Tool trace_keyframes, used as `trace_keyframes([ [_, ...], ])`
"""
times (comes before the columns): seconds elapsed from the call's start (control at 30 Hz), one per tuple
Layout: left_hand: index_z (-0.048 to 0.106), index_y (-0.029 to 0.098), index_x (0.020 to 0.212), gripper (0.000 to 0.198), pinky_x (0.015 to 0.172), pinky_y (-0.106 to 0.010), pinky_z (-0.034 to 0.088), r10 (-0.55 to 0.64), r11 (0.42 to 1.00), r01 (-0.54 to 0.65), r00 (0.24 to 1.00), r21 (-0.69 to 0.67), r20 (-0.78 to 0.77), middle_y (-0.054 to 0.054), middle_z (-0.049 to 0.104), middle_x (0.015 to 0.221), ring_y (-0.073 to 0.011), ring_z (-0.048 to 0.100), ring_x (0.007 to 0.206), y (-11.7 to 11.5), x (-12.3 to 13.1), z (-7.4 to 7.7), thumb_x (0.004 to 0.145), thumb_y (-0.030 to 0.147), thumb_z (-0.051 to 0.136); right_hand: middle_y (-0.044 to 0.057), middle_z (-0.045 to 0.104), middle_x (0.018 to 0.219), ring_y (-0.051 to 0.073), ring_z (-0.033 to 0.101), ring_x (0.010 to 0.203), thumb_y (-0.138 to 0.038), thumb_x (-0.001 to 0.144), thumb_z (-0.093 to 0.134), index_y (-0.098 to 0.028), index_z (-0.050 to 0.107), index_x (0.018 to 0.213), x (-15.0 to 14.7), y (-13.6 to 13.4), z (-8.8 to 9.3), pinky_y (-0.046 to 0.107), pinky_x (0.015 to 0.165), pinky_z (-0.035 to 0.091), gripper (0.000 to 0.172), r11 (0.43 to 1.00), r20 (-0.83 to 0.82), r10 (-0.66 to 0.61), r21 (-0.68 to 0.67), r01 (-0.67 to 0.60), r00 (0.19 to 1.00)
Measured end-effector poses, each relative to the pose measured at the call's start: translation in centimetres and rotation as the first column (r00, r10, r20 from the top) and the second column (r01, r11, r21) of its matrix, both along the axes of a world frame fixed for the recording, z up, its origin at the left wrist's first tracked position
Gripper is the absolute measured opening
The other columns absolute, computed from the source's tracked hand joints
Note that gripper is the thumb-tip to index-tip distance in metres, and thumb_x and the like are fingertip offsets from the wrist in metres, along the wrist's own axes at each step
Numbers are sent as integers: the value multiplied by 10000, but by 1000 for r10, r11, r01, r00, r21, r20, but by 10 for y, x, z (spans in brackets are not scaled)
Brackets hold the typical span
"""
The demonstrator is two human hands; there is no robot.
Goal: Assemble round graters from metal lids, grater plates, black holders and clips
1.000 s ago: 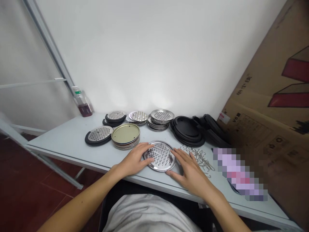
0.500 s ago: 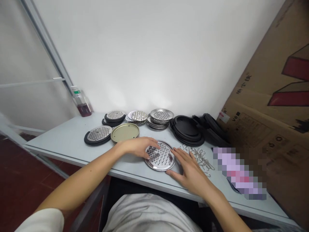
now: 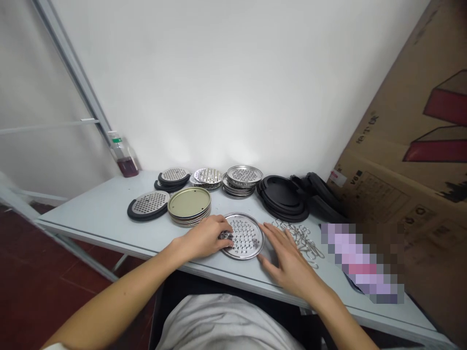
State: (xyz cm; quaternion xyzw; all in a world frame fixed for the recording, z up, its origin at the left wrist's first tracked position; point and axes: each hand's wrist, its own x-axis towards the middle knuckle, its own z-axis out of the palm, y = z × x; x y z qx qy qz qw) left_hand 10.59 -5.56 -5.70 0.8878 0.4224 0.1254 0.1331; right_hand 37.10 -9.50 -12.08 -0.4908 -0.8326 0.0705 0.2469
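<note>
A round metal grater disc (image 3: 245, 238) with a raised rim lies flat near the table's front edge. My left hand (image 3: 208, 236) is at its left side, thumb and fingers bent over the rim; the fingers' undersides are hidden. By the disc's right rim is my right hand (image 3: 288, 260), with fingers apart and nothing held, the fingertips close to or touching the rim. Behind my left hand stands a stack of round tins, the top one a gold-coloured lid (image 3: 189, 202). Several wire hooks (image 3: 302, 238) lie loose just beyond my right fingers.
Black-rimmed perforated discs (image 3: 149, 203) sit at left. Thin grater plates (image 3: 207, 176) and stacked metal discs (image 3: 244, 175) stand along the wall. Black rings (image 3: 280, 192) are piled at right, near a cardboard box (image 3: 412, 194). A bottle (image 3: 126, 160) stands at the back left.
My left hand has drawn back left and its fingers have curled closer together at the disc's left rim. My right hand has shifted slightly right.
</note>
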Motion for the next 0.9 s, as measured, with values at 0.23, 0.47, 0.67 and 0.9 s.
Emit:
trace_keyframes([
  [0.23,676,222,1188,429,1016,-420,438,1,999,-2,999,39,35,-116,608,1225,-304,559,1168,-11,-1,2,826,445,736,109,461,1515,272,385,1425,-367,932,512,-265,260,1520,0,-2,7,617,1207,118,648,998,-9,60,-28,-60,998],
  [0.47,587,274,1360,693,1103,-473,356,-122,985,128,991,-113,58,-122,511,1459,-352,468,1327,9,-8,3,731,453,815,126,505,1479,322,403,1407,-543,895,571,-264,311,1495,-4,0,7,673,1177,118,711,999,-26,21,-33,-22,999],
  [0.67,602,254,1347,778,1076,-469,375,-154,980,152,988,-130,-10,-128,574,1382,-361,504,1274,22,-4,5,660,530,841,136,515,1473,343,389,1412,-558,910,544,-244,365,1475,-3,0,6,684,1169,112,671,999,2,14,-42,-14,1000],
  [0.9,623,260,1315,735,1089,-442,364,-148,988,151,986,-37,73,-110,564,1359,-323,494,1262,23,-6,3,656,482,862,137,498,1487,341,383,1419,-548,910,546,-254,335,1492,-3,-1,6,689,1166,118,685,999,-15,7,-43,-8,1000],
])
